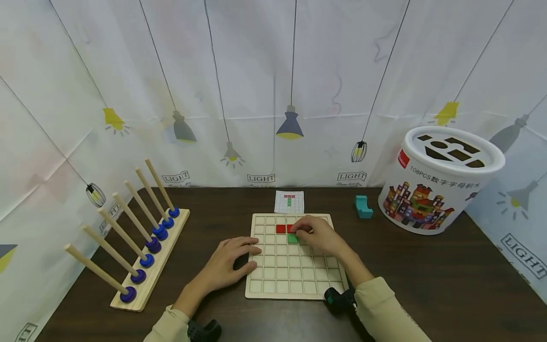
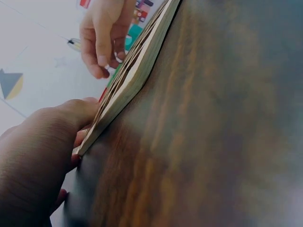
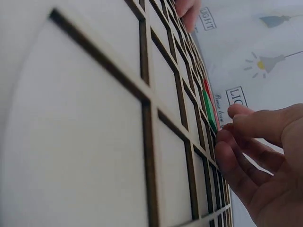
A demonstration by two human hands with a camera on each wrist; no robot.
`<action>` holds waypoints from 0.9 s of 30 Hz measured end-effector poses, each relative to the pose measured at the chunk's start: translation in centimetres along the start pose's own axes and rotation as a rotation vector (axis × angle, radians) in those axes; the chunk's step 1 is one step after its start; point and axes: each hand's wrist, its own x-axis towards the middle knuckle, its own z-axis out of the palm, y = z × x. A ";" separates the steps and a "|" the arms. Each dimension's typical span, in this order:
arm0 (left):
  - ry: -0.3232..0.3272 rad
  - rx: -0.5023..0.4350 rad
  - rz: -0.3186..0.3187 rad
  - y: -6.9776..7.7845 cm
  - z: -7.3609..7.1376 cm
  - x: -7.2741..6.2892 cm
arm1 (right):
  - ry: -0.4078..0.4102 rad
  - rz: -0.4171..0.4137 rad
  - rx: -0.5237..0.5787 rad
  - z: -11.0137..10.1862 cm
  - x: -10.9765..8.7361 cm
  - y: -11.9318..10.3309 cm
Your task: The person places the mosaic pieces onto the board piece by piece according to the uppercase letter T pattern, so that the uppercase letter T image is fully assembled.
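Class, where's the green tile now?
In the head view, the green tile sits in the upper half of the grid board, below a red tile, beside the right hand.

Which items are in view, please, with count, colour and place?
Grid board: one, pale wood, table centre
Red tiles: at least two, red, upper board
Green tile: one visible, green, below red
Pattern card: one, white, behind board
Block: one, teal, left of bucket
Bucket: one, white, right rear
Peg rack: one, pale wood, left
Rings: seven-plus, blue and purple, on rack
Backdrop: one, white, behind table
Table: one, dark brown, underneath
Wrist cameras: two, black, at wrists
Sleeves: two, beige, foreground
Left hand: one, board's left edge
Right hand: one, at red tiles
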 end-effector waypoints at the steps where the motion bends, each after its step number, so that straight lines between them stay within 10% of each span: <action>1: 0.013 0.000 0.005 0.0 0.0 0.2 | 0.000 0.002 0.010 -0.2 -0.2 0.1; 27: 0.042 -0.052 -0.043 -1.1 0.5 2.2 | -0.130 0.151 -0.148 -7.6 -9.6 4.5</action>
